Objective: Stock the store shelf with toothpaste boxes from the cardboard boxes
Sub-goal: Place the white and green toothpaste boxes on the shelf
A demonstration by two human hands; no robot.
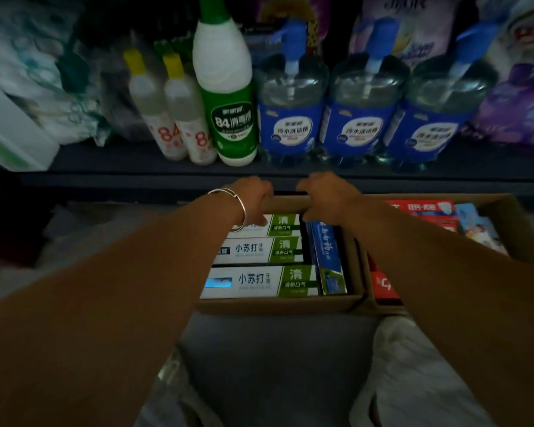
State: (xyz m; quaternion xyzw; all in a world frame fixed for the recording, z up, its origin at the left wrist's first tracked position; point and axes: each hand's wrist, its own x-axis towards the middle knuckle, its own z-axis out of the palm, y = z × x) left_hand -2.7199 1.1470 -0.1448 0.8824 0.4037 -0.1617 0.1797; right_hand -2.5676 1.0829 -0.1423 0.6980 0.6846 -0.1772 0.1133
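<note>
An open cardboard box (287, 305) sits on the floor below the shelf. It holds white-and-green toothpaste boxes (259, 280) lying flat and a blue toothpaste box (327, 257) on edge. My left hand (253, 195), with a silver bangle on the wrist, grips the box's far rim. My right hand (327, 195) grips the same rim just to the right. A second cardboard box (506, 211) to the right holds red toothpaste boxes (420, 209).
The dark shelf (136, 167) above the boxes carries a tall green-and-white bleach bottle (228, 97), two small yellow-capped bottles (170, 109), blue pump bottles (290, 118) and purple refill bags (521, 109). White packages (19, 112) fill the shelf's left end.
</note>
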